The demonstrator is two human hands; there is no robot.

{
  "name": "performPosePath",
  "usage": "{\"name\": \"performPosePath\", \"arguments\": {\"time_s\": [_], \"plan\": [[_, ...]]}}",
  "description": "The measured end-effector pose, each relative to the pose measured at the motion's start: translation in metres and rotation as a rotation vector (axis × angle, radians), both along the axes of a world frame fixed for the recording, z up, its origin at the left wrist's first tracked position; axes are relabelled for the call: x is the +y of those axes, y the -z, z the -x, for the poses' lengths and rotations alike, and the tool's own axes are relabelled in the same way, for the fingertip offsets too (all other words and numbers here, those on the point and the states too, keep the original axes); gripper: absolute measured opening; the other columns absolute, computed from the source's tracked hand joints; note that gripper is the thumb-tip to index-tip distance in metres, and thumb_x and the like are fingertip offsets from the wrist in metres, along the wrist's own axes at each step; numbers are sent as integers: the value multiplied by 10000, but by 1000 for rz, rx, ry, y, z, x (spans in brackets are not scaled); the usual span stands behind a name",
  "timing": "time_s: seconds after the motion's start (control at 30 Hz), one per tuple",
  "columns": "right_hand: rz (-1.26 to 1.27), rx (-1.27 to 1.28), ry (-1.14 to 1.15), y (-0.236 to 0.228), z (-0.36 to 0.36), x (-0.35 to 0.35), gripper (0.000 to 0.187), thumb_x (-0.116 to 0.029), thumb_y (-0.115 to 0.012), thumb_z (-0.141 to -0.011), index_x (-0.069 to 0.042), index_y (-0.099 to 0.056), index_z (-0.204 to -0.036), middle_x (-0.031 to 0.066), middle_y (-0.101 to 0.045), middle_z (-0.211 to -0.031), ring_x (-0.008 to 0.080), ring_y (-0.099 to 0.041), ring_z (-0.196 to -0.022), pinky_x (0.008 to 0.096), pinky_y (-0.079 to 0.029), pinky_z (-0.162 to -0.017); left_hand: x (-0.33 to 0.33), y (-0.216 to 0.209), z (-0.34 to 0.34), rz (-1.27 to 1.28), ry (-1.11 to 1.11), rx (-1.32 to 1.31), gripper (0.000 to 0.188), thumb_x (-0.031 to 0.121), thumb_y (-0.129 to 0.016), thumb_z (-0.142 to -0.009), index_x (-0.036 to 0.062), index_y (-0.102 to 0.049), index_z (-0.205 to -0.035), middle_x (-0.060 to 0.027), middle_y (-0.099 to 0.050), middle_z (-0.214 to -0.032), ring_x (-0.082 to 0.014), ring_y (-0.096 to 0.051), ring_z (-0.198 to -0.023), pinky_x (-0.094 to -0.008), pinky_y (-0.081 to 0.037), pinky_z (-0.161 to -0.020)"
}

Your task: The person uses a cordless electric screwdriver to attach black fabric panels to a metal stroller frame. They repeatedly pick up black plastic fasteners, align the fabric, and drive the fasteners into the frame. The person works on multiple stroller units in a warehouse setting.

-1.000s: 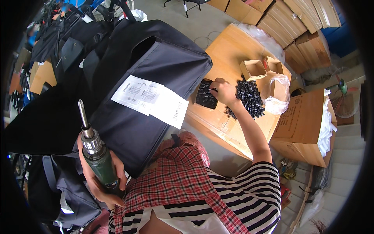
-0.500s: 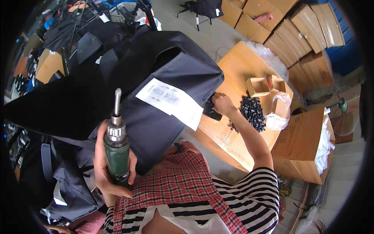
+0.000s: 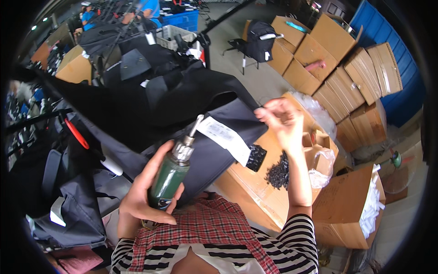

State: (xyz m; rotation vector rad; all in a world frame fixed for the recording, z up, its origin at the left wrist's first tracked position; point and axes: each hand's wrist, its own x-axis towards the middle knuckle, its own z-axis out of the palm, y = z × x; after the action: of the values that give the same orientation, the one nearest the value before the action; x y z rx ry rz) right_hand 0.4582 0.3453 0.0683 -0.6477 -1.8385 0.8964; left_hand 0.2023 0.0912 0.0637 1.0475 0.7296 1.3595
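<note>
My left hand (image 3: 148,194) is wrapped round a green power screwdriver (image 3: 169,178), its metal bit slanting upward. Raised over the cardboard work surface (image 3: 242,182), my right hand (image 3: 285,121) has thumb and forefinger pinched together at the corner of the black fabric. Whatever they pinch is too small to make out. Large black fabric (image 3: 191,160) spreads in front of me, with a white printed sheet (image 3: 223,137) on it. Below my right hand are a dark cluster of small black parts (image 3: 256,157) and a loose pile of small black parts (image 3: 277,176).
Small open cardboard boxes (image 3: 321,138) and a clear plastic bag (image 3: 323,169) lie right of the pile. A carton of white pieces (image 3: 340,205) stands at the right. Cartons (image 3: 315,55) are stacked behind. Black frames and fabric crowd the left; people in blue (image 3: 148,11) are far off.
My right hand has lifted from the dark cluster of parts and moved up and right, fingers pinched. My left hand has shifted right with the screwdriver, now tilted. The view has also shifted.
</note>
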Motion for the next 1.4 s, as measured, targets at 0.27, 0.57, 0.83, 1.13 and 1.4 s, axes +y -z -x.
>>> {"name": "performPosePath", "arguments": {"time_s": [0.27, 0.57, 0.83, 1.13, 1.4], "plan": [[-373, 77, -305, -58, 106, -60, 228, 44, -755, -813, 4, -716, -1034, 91, -727, -871, 141, -725, -785, 247, -555, -663, -24, -21, 5, -49, -43, 166, 1320, -15, -912, -643, 151, -51, -1630, -72, -624, -968, -104, -610, -694, -258, -494, -617], [-567, -4, -286, -73, 122, -84, 260, 89, -752, -786, 38, -724, -1039, 119, -745, -905, 166, -726, -777, 262, -570, -708, -42, -20, 12, -84, -108, 182, 1322, 23, -931, -652, 146, -50, -1629, -62, -619, -972, -90, -596, -719, -245, -490, -618], [-906, -8, -257, -83, 128, -86, 270, 96, -747, -747, 39, -697, -1006, 135, -702, -859, 247, -702, -729, 313, -554, -624, -45, -21, 18, -127, -123, 218, 1319, 21, -923, -657, 116, -33, -1625, -71, -614, -966, -97, -595, -701, -245, -493, -611], [-772, 185, -318, -99, 148, -132, 369, 77, -748, -772, 70, -675, -1134, 181, -707, -997, 246, -702, -872, 325, -568, -788, -56, -6, 27, -348, -145, -245, 1449, -36, -895, -542, 113, 73, -1609, -218, -576, -1185, -173, -604, -581, -272, -483, -528], [-576, -341, -890, -36, 169, -191, 406, 84, -644, -786, 99, -549, -1181, 231, -651, -1018, 370, -684, -905, 440, -584, -793, -51, -17, 68, -740, -55, -314, 1250, -30, -843, -603, 67, -12, -1532, -201, -558, -943, -262, -667, -649, -412, -571, -631]]}}
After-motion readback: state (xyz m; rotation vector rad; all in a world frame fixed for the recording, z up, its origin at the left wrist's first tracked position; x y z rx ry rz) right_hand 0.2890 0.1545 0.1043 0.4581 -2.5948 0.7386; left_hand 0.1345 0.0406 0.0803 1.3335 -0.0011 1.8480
